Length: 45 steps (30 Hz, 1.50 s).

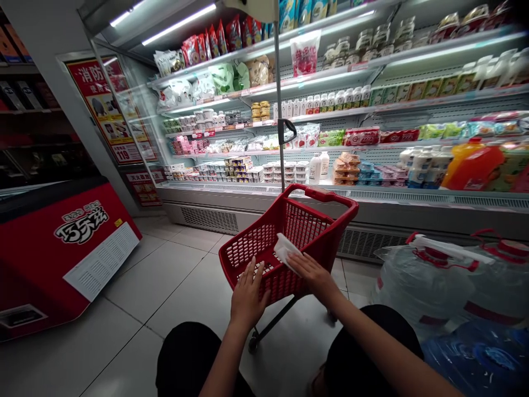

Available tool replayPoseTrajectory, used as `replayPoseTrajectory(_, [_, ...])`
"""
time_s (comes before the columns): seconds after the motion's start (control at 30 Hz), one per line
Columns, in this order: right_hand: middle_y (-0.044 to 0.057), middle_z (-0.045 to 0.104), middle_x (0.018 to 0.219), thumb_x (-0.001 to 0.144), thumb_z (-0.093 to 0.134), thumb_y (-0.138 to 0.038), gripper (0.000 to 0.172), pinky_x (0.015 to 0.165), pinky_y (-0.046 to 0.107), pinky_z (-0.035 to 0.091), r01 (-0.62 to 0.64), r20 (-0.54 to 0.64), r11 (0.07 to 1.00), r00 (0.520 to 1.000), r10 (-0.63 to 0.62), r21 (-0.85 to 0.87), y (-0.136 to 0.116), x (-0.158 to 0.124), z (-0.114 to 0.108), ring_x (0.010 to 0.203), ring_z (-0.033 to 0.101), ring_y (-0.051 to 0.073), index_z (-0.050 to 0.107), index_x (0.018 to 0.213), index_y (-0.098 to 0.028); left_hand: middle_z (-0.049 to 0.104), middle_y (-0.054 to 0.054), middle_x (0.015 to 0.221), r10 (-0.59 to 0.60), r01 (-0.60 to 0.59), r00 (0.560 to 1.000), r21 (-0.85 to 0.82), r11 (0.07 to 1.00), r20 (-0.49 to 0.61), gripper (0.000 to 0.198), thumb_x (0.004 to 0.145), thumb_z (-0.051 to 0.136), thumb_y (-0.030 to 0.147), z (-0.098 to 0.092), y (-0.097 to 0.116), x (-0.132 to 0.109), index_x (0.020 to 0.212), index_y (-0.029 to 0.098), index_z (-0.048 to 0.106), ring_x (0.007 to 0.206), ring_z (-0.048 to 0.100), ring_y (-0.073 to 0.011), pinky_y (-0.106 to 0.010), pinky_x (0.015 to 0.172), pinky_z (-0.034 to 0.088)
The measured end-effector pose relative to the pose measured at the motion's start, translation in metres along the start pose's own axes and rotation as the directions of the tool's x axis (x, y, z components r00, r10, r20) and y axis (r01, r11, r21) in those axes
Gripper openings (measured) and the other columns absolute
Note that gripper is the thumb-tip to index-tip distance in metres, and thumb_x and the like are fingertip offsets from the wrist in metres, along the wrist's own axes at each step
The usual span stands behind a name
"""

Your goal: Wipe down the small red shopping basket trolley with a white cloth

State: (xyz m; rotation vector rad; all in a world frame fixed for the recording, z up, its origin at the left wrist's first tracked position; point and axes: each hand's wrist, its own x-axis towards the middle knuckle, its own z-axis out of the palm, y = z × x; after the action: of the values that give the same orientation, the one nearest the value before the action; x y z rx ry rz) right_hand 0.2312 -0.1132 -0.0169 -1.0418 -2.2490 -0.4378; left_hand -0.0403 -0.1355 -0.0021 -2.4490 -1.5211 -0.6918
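A red plastic shopping cart (306, 220) with perforated walls stands right in front of my knees. My left hand (249, 295) lies against the near side of its basket, fingers stretched out and holding nothing. At the basket's near rim, my right hand (309, 271) presses a white tissue (285, 249) with its fingers. Part of the tissue sticks up over the rim toward the basket's inside. The cart's wheel (253, 342) shows below, between my arms.
A lit refrigerated shelf (256, 193) with dairy goods runs behind the cart. To the left stands a red freezer (66, 248). Large clear water jugs (425, 281) and a blue water bottle (479, 353) sit close on the right. Pale tiles (177, 286) cover the floor.
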Motion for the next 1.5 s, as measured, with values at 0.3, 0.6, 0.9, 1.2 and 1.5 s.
replayPoseTrajectory(0.3, [0.007, 0.048, 0.159, 0.085, 0.034, 0.003, 0.084, 0.123, 0.05, 0.035, -0.244, -0.105, 0.968, 0.966, 0.237, -0.059, 0.058, 0.002, -0.006, 0.151, 0.036, 0.019, 0.027, 0.164, -0.026, 0.02, -0.011, 0.172, -0.025, 0.025, 0.999, 0.008, 1.0, -0.036, 0.088, 0.095, 0.055, 0.026, 0.009, 0.031, 0.006, 0.166, 0.026, 0.003, 0.155, 0.029, -0.0295, -0.054, 0.119, 0.038])
replayPoseTrajectory(0.6, [0.005, 0.048, 0.159, 0.094, 0.037, -0.001, 0.074, 0.121, 0.046, 0.041, -0.035, -0.024, 0.998, 0.999, 0.037, 0.053, -0.038, -0.004, 0.018, 0.15, 0.038, 0.019, 0.028, 0.163, -0.025, 0.02, -0.015, 0.171, 0.034, -0.04, 0.996, -0.073, 0.997, -0.079, 0.091, 0.097, 0.054, 0.03, 0.017, 0.05, 0.01, 0.166, 0.021, -0.004, 0.157, 0.026, -0.03, -0.052, 0.119, 0.038])
replayPoseTrajectory(0.9, [0.008, 0.053, 0.155, 0.091, 0.042, -0.002, 0.072, 0.119, 0.051, 0.042, -0.156, -0.029, 0.987, 0.987, 0.155, -0.033, 0.058, 0.002, -0.003, 0.146, 0.046, 0.021, 0.037, 0.159, -0.026, 0.036, -0.01, 0.166, 0.127, -0.127, 0.99, -0.01, 0.992, 0.053, 0.094, 0.092, 0.064, 0.061, 0.002, -0.039, 0.006, 0.166, 0.031, 0.013, 0.149, 0.042, -0.0304, -0.049, 0.121, 0.036])
replayPoseTrajectory(1.2, [0.007, 0.052, 0.155, 0.092, 0.04, 0.002, 0.074, 0.118, 0.045, 0.047, -0.011, -0.044, 0.997, 0.999, 0.014, 0.073, -0.064, -0.003, 0.023, 0.147, 0.044, 0.022, 0.033, 0.161, -0.023, 0.035, -0.014, 0.166, 0.037, -0.034, 0.998, 0.052, 0.998, -0.055, 0.093, 0.092, 0.067, 0.046, 0.022, -0.004, 0.01, 0.166, 0.027, 0.013, 0.143, 0.049, -0.0318, -0.049, 0.119, 0.039])
replayPoseTrajectory(1.5, [0.006, 0.054, 0.153, 0.095, 0.038, 0.001, 0.068, 0.119, 0.048, 0.044, -0.073, -0.003, 0.997, 0.997, 0.073, 0.002, 0.015, -0.009, 0.0, 0.144, 0.048, 0.021, 0.041, 0.157, -0.024, 0.031, -0.013, 0.168, 0.095, -0.091, 0.993, 0.049, 0.995, -0.068, 0.093, 0.095, 0.063, 0.051, 0.024, 0.016, 0.0, 0.167, 0.027, 0.009, 0.144, 0.048, -0.0308, -0.048, 0.119, 0.04])
